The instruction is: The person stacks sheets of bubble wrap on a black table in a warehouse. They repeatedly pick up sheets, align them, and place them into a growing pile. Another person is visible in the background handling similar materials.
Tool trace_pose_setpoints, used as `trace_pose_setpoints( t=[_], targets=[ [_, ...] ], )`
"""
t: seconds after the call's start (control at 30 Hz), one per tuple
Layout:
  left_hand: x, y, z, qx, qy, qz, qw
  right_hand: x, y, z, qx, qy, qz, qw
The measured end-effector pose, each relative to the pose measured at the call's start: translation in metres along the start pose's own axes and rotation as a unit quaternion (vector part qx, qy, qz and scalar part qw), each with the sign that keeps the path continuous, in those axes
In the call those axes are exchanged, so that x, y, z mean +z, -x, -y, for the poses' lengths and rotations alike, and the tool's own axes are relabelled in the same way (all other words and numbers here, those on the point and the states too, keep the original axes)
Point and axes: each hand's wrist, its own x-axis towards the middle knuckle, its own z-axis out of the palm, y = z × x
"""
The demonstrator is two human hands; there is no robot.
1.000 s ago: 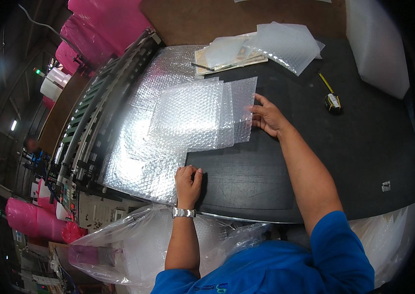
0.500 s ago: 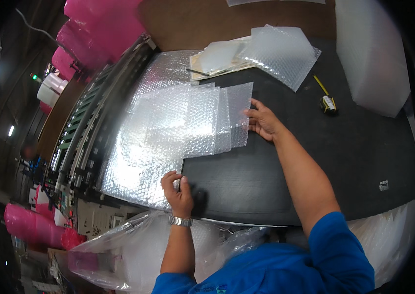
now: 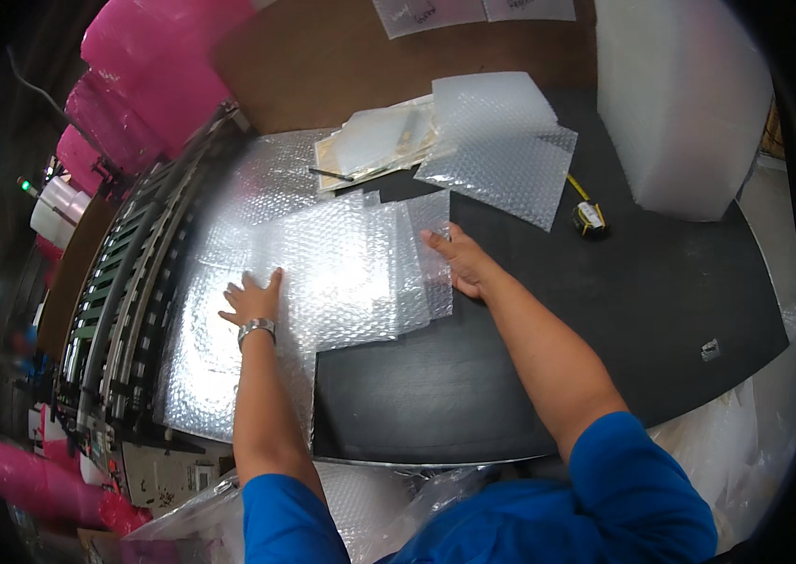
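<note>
My left hand (image 3: 253, 301) has its fingers spread over a wide, shiny bubble-wrap sheet (image 3: 200, 362), beside the left edge of a stack of smaller bubble-wrap pieces (image 3: 341, 273). The smaller pieces are clear and overlap, fanned toward the right. At the stack's right end my right hand (image 3: 466, 261) grips the edge of the outermost bubble-wrap piece (image 3: 433, 221), with a digit lying over its top. Some of that hand's fingers are hidden. A metal-banded watch (image 3: 257, 329) circles my left wrist.
Rollers of a machine (image 3: 134, 282) border the table's left side. Farther back lie loose bubble-wrap pieces (image 3: 511, 160), a pale board (image 3: 327, 174) and a dark pen (image 3: 330, 174). A tape measure (image 3: 590, 218) rests on the black tabletop (image 3: 642, 320). A tall foam stack (image 3: 675, 113) stands far right.
My left hand has moved forward and left from the table's front edge onto the wide sheet, its fingers spreading. My right hand stays at the stack's right edge. The view has shifted.
</note>
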Motion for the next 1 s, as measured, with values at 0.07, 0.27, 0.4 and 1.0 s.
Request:
trace_pose_setpoints(
  t=[0.07, 0.27, 0.4, 1.0],
  targets=[
    [0.018, 0.015, -0.020, 0.081, 0.025, 0.007, 0.996, 0.008, 0.002, 0.002, -0.012, -0.033, -0.006, 0.999],
    [0.039, 0.093, -0.055, 0.173, 0.247, 0.003, 0.954, -0.008, 0.014, 0.006, -0.051, 0.008, 0.014, 0.999],
    [0.041, 0.086, -0.029, 0.164, 0.507, -0.069, 0.844, -0.003, 0.046, 0.029, -0.165, 0.117, 0.050, 0.978],
    [0.008, 0.238, -0.014, 0.248, 0.713, 0.143, 0.640, -0.059, 0.236, 0.071, -0.260, 0.245, -0.068, 0.932]
  ],
)
